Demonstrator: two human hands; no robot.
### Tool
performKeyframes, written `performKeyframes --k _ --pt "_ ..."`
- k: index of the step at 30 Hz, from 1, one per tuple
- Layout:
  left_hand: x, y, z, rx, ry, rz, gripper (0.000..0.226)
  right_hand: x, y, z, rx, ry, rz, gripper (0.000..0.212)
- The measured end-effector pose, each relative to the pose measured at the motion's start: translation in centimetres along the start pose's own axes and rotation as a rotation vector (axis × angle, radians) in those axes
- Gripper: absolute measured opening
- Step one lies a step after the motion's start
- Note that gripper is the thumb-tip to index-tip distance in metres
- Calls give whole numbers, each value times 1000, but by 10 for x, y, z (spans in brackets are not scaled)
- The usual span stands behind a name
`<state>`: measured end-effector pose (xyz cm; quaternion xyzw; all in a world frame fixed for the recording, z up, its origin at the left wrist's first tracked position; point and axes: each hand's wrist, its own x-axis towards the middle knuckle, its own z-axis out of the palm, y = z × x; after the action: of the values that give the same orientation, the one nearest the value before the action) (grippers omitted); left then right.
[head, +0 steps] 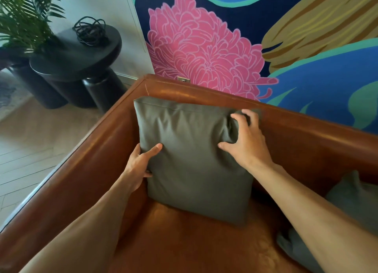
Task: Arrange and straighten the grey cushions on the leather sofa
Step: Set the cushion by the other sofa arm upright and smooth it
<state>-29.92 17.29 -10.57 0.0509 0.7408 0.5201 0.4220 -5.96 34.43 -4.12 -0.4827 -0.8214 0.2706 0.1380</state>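
A grey cushion [190, 156] stands upright in the left corner of the brown leather sofa [88, 156], leaning on the backrest. My left hand [141, 164] grips its left edge, thumb on the front face. My right hand [245, 139] clutches its upper right corner, bunching the fabric there. A second grey cushion [351, 199] lies at the right on the seat, partly hidden behind my right forearm.
A black round side table [67, 59] with a coil of black cable [90, 31] stands left of the sofa, beside a potted palm [22, 16]. A painted flower mural [204, 53] covers the wall behind. Wooden floor [24, 137] lies to the left.
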Motion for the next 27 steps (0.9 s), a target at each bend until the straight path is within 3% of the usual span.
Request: performKeyframes --k 4,9,13,18,23,27 --pt "5 -19 -2 -28 35 -19 63 10 -10 10 -43 -88 -15 85" --pt "3 -21 9 28 53 16 83 14 6 2 -46 -135 -19 92" --pt "-5 -32 15 171 161 109 104 0 21 -10 -80 -126 -63 95" --pt "-30 -65 43 449 260 70 89 -40 56 -25 -34 -41 -122 91" --pt "-51 -92 74 645 180 -156 88 -67 110 -61 -18 -12 -43 83" --pt "-78 -100 121 741 107 -185 83 -93 151 -99 -68 -36 48 75"
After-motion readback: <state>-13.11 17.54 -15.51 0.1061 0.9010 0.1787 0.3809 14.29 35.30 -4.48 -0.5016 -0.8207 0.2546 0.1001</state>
